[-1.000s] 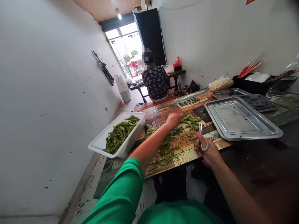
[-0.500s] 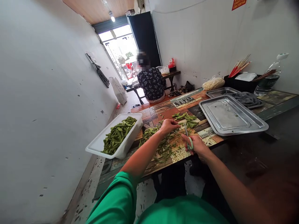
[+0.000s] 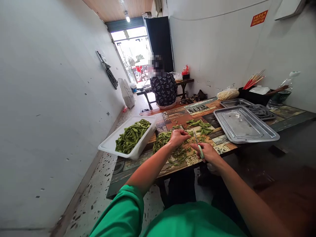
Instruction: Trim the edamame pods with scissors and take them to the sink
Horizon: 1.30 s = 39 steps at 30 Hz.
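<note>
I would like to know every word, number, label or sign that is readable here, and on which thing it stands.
"MR", after a letter that may be C or G: on the patterned tabletop.
"LY", larger, also on the tabletop; I cannot read the following characters surely.
Red wall sign: yellowish writing, too blurred to read.
Bottle label: too small to read.
White sack: faint marks, unreadable.

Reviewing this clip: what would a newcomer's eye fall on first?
Probably the white tub of green pods at the table's left end. Next, the scissors in the right hand, near the table's front edge, and the shiny tray to the right.
</note>
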Available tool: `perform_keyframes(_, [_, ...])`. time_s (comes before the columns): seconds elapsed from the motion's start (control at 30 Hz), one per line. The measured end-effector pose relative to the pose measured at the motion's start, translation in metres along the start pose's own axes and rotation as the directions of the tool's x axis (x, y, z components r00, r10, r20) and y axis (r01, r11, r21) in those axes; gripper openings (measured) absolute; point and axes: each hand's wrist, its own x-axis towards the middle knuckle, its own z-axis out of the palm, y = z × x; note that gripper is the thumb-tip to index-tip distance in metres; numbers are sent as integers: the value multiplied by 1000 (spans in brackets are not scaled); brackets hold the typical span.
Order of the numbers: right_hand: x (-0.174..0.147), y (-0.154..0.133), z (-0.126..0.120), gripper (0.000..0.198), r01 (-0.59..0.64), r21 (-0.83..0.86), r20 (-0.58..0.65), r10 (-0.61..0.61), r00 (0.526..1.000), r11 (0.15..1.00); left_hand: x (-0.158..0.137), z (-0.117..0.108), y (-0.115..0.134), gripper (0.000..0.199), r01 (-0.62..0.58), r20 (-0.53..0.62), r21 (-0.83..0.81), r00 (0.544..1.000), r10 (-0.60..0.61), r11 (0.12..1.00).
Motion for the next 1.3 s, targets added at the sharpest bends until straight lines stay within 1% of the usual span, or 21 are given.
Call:
perform_keyframes(0.07, [1, -1, 0, 48, 12, 14, -14, -12, 1000, 1000, -2, -1, -2, 20, 7, -41, -5, 999, -7, 1000])
perform_keyframes(0.13, [2, -2, 0, 50, -6, 14, -10, 6, 1000, 1000, -3, -1, -4, 21, 5, -51, -24, 999, -6, 1000])
perform_keyframes(0.2, [2, -3, 1, 53, -30, 0, 24, 30, 999, 1000, -4, -1, -5, 23, -2, -3, -29, 1000, 2, 1000])
perform_keyframes(0.27, [3, -2, 2, 54, -23, 0, 61, 23, 998, 1000, -6, 0, -7, 26, -11, 66, -29, 998, 13, 1000])
perform_keyframes(0.33, [5, 1, 2, 55, 6, 9, 79, -6, 997, 1000, -6, 0, -9, 28, -8, 103, -39, 995, 12, 999])
perform_keyframes(0.43, [10, 8, 2, 55, 70, -12, 75, -68, 995, 998, -4, -2, -12, 29, 28, 140, -63, 990, -19, 998])
perform_keyframes(0.5, [13, 13, 1, 54, 105, -43, 62, -102, 993, 994, 0, -3, -14, 29, 75, 144, -65, 987, -65, 995])
perform_keyframes(0.6, [17, 16, 1, 53, 88, -33, 43, -87, 995, 996, 5, -5, -13, 30, 202, 145, -149, 973, -180, 968])
perform_keyframes(0.7, [16, 15, 1, 50, 11, 68, 33, -14, 999, 998, 7, -6, -9, 38, 337, 175, -341, 940, -293, 877])
perform_keyframes(0.77, [14, 14, 3, 49, -47, 144, 47, 41, 998, 988, 7, -7, -7, 44, 369, 179, -465, 929, -323, 805])
perform_keyframes(0.83, [12, 14, 5, 48, -90, 189, 82, 75, 994, 978, 6, -6, -6, 46, 358, 161, -548, 932, -325, 756])
perform_keyframes(0.9, [11, 15, 8, 47, -111, 199, 124, 87, 988, 974, 4, -5, -6, 46, 331, 139, -596, 940, -312, 731])
perform_keyframes(0.97, [10, 15, 10, 46, -102, 207, 142, 73, 987, 973, 2, -3, -7, 46, 307, 125, -623, 947, -296, 719])
perform_keyframes(1.13, [10, 9, 13, 51, -51, 210, 137, 23, 990, 976, -2, 4, -9, 48, 245, 77, -638, 964, -256, 730])
perform_keyframes(1.3, [12, 11, 15, 55, -16, 170, 118, -5, 993, 985, -6, 6, -14, 50, 233, 47, -625, 964, -262, 745])
